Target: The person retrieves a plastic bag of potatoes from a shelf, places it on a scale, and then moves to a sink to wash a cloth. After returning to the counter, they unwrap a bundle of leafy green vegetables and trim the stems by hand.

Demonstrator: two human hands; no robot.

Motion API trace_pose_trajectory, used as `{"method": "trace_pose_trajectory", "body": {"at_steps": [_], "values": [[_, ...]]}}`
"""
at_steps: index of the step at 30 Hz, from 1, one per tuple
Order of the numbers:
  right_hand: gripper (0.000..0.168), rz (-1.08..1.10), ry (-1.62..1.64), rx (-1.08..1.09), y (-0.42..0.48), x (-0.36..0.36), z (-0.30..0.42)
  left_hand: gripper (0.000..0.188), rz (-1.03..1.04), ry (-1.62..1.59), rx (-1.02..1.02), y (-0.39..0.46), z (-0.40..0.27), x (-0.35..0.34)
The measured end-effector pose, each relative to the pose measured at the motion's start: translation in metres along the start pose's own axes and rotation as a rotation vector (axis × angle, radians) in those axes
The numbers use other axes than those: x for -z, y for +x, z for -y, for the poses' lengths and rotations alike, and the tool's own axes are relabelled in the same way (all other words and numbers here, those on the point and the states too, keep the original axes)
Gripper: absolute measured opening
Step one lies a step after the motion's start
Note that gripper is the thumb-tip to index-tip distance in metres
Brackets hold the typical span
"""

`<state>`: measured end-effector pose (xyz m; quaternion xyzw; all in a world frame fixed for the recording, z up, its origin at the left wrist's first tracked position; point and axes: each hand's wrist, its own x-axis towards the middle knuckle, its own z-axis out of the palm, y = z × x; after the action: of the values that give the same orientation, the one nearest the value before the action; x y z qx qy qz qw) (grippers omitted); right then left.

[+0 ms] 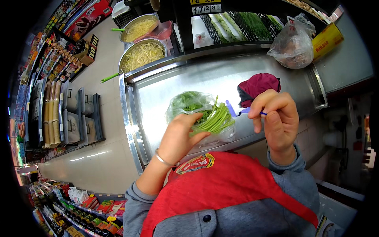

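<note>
A bunch of leafy greens with long green stems (218,120) lies partly inside a clear plastic bag (174,105) on a stainless steel counter (189,78). My left hand (180,130) is at the near left side of the bunch, thumb and fingers spread apart; whether it touches the bag is unclear. Between the thumb and fingers of my right hand (279,118) is a thin purple-blue strip (244,110), possibly tape. Its far end reaches left toward the stems. Just beyond my right hand lies a dark red cloth item with black edging (257,84).
A tied plastic bag (293,44) and a yellow box (328,41) sit at the far right. Two metal bowls of bean sprouts (143,56) stand beyond the counter's raised left rim (130,127). Black crates of vegetables (228,28) line the back. Store shelves (53,112) are at left.
</note>
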<state>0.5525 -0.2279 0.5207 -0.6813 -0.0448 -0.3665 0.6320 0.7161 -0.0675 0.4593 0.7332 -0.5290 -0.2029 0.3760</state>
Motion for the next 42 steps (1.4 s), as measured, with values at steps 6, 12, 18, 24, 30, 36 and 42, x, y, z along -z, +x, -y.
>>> {"method": "trace_pose_trajectory", "body": {"at_steps": [6, 12, 18, 24, 30, 36, 42], "values": [[0.006, 0.179, 0.125, -0.237, 0.01, -0.014, 0.006, 0.036, -0.155, -0.373, 0.033, -0.002, -0.05, 0.043], [0.008, 0.337, 0.176, -0.174, 0.045, -0.038, 0.01, 0.014, -0.235, -0.396, -0.168, -0.01, -0.051, 0.048], [0.012, 0.215, -0.249, -0.061, 0.039, -0.046, -0.014, 0.009, -0.517, -0.337, -0.035, -0.062, -0.024, 0.09], [0.012, 0.144, -0.249, -0.357, -0.008, -0.027, -0.037, 0.009, -1.09, -0.045, 0.319, -0.17, 0.044, 0.146], [0.01, 0.151, -0.324, -0.568, -0.04, -0.038, -0.063, 0.007, -1.129, 0.002, 0.701, -0.271, 0.187, 0.108], [0.01, 0.254, -0.398, -0.564, -0.035, -0.059, -0.058, 0.011, -0.947, 0.11, 1.035, -0.31, 0.305, 0.028], [0.009, 0.213, -0.465, -0.607, -0.047, -0.07, -0.049, 0.009, -0.745, 0.145, 1.166, -0.319, 0.368, -0.02]]}}
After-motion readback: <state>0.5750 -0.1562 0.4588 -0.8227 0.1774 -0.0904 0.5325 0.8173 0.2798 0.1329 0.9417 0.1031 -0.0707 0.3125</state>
